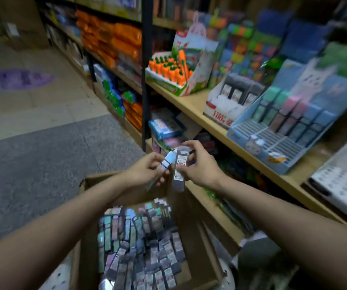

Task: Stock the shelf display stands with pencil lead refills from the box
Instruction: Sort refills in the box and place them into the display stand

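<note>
A cardboard box (88, 206) below my arms holds several pencil lead refill packs (147, 248) in grey, green and purple. My left hand (145, 170) is closed on a light blue refill pack (167, 161). My right hand (199, 164) grips a grey refill pack (179, 170) with a white label, held upright beside the blue one. Both hands hover above the box's far edge. On the wooden shelf (193, 105) to the right stands a blue display stand (273, 143) with pastel packs in its back rows and bare slots in front. A white stand (224, 109) holds grey packs.
A carrot-themed display box (174, 74) sits further left on the same shelf. A black upright post (146, 70) divides the shelving. Lower shelves hold mixed stationery. A grey mat and tiled floor (42, 153) lie to the left. A white dotted item (344, 181) rests at the far right.
</note>
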